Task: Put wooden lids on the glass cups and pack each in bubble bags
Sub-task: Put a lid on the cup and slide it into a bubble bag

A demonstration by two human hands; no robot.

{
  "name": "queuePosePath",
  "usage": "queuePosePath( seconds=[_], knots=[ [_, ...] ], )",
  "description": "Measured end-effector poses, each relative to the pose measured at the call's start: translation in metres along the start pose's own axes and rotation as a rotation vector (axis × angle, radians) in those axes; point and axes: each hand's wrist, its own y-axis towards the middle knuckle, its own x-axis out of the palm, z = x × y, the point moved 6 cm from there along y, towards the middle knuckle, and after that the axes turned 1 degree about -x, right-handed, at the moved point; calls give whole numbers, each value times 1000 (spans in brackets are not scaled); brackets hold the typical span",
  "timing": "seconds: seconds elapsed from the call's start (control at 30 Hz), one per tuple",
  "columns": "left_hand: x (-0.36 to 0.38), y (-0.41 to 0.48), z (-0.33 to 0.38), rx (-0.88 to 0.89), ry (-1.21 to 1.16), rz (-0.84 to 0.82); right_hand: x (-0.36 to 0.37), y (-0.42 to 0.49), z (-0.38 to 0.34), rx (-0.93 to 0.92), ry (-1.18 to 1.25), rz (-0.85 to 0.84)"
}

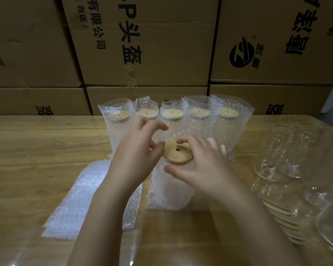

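The right hand's (206, 164) fingers are spreading apart and curving over the top of a bubble bag (171, 189) standing upright at the centre of the wooden table (37, 143). Its index fingertip is lying over the far rim of the wooden lid (178, 153), and its thumb is pressing against the front of the bag just under the lid. The left hand's (140, 148) fingers are curling loosely, apart from one another, with the thumb tip touching the lid's left rim; whether they are pinching anything cannot be told. The lid is sitting flat on a glass cup inside the bag.

Five more bagged cups (171, 114), each lidded, are standing in a row just behind the hands. A stack of flat bubble bags (81, 198) is lying to the left. Bare glass cups (283, 150) are crowding the right side, with a stack of wooden lids (281, 212) showing through them. Printed cardboard boxes (142, 45) are filling the background.
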Motion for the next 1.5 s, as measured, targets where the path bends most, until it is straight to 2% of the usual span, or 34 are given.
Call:
queuePosePath(
  seconds=[0.07, 0.1, 0.23, 0.37, 0.47, 0.57, 0.83, 1.2, 1.3, 1.5],
  knots=[
    [-2, -4, 17, 225, 236, -84, -4, 1, 2, -10, 42, -10],
    [-2, -7, 22, 279, 294, -139, -7, 1, 4, -17, 34, -11],
    [-2, -17, 25, 182, 269, -340, -12, 1, 6, -49, 12, -27],
    [-4, -19, 22, 141, 391, -398, -19, -1, 10, -66, 106, 0],
    [-8, -16, 17, 128, 482, -372, -23, 0, 19, -86, 52, 84],
    [-11, -15, 15, 125, 477, -354, -28, 2, 30, -76, -48, 182],
    [-24, -15, 8, 127, 424, -281, -35, 0, 40, -84, -172, 182],
    [-40, -10, 6, 154, 442, 58, -63, -9, 25, -124, -195, 452],
    [-39, -9, 6, 153, 439, 133, -65, -10, 24, -124, -195, 456],
    [-40, -10, 7, 203, 373, 164, -69, -12, 23, -109, -199, 417]
  ],
)
